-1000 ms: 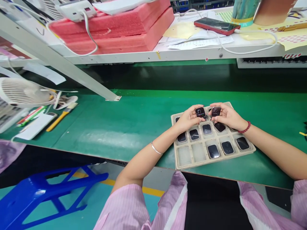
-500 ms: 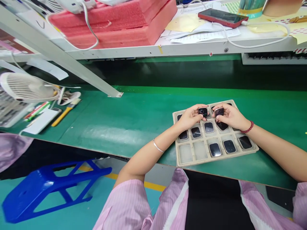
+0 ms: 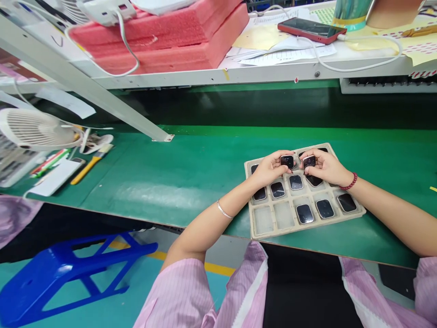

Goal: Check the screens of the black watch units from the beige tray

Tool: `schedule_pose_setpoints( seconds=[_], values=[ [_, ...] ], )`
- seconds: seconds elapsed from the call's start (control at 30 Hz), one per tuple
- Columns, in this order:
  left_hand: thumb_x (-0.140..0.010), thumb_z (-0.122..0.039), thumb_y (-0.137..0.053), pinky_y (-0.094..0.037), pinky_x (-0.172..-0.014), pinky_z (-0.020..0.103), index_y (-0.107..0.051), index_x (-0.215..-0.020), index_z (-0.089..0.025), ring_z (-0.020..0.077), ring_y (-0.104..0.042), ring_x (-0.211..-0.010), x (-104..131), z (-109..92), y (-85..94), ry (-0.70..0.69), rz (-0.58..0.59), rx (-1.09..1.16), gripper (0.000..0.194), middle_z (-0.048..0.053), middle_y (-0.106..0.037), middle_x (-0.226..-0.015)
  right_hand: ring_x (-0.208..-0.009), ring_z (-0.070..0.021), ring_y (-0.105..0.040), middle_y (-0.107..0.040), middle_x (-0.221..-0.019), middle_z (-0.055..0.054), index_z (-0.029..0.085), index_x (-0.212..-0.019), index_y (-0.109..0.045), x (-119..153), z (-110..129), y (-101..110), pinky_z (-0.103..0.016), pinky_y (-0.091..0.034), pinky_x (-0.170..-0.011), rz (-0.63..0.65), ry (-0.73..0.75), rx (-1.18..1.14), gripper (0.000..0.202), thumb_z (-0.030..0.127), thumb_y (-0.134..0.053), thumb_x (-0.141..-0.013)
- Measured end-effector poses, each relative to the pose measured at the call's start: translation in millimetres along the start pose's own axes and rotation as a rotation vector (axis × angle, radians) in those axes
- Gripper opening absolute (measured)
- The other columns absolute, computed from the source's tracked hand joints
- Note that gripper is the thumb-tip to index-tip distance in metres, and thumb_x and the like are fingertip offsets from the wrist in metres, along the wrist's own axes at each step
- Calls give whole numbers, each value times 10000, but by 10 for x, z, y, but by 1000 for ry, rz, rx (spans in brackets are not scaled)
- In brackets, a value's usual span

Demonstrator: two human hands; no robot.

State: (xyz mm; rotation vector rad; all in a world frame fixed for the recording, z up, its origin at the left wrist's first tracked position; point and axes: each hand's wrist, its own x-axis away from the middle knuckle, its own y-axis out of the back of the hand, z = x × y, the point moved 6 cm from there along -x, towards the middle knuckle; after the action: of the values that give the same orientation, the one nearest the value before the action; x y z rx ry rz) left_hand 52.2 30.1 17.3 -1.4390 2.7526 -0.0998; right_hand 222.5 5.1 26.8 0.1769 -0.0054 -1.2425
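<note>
A beige compartment tray lies on the green bench, with several square smartwatch bodies, dark screens up, in its pockets. Over its back rows my left hand pinches one smartwatch, its screen facing me with faint marks on it. Just to the right, my right hand grips a second smartwatch, tilted and partly covered by the fingers. Two front-left pockets hold no watch. A watch sits in the front row. My hands and wrists hide part of the back and right pockets.
A white fan, a yellow-handled brush and a white flat object are at the bench's left. A metal post stands behind. The shelf above carries red foam blocks and a phone. Below is a blue stool.
The view has shifted slightly. Both hands keep hold of their smartwatches over the tray, with almost no movement.
</note>
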Motion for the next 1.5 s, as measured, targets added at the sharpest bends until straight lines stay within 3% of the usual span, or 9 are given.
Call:
schedule_pose_setpoints(
  seconds=[0.23,0.53,0.83,1.2,1.3,1.5],
  values=[
    [-795,-229,-659,-493,-624,210,-605,-1195,-144,134,-696,-743,-9,35,7,23,4,-26,413,88,-705,-1012,-720,-185,-669,-692,-877,-41,208,-982,-638,-5,-27,4,-332,-608,-658,-7,-20,23,256,228,-718,-739],
    [-756,-199,-671,-536,-731,255,-591,-1184,-147,121,-692,-741,-17,26,4,-9,14,-35,438,95,-703,-1111,-808,-201,-678,-690,-942,-57,205,-984,-644,-3,7,-5,-326,-608,-687,-6,-20,7,287,201,-707,-704],
    [-815,-403,-699,-446,-524,192,-629,-1091,-130,112,-669,-643,1,6,8,24,-8,-51,394,106,-714,-1028,-669,-162,-686,-706,-874,-40,199,-982,-653,-6,-49,13,-302,-615,-641,3,-61,-32,206,253,-699,-789],
    [-755,-267,-720,-514,-665,237,-622,-1104,-146,128,-678,-734,9,-27,-3,6,-2,-17,382,97,-712,-1081,-743,-182,-693,-714,-907,-52,201,-982,-670,0,-2,2,-326,-625,-694,7,-31,-11,240,259,-727,-756],
    [-742,-225,-702,-494,-641,218,-602,-1162,-157,149,-698,-807,4,-21,-2,0,5,-12,437,97,-696,-1121,-774,-193,-686,-703,-884,-46,199,-992,-660,-1,14,-1,-320,-608,-683,8,-2,11,279,222,-732,-723],
    [-792,-250,-660,-468,-600,208,-595,-1185,-147,144,-702,-772,-16,32,24,4,-10,-42,412,99,-697,-1064,-732,-188,-667,-694,-863,-40,209,-977,-649,3,17,-11,-322,-585,-659,21,4,32,254,223,-710,-730]
  ],
)
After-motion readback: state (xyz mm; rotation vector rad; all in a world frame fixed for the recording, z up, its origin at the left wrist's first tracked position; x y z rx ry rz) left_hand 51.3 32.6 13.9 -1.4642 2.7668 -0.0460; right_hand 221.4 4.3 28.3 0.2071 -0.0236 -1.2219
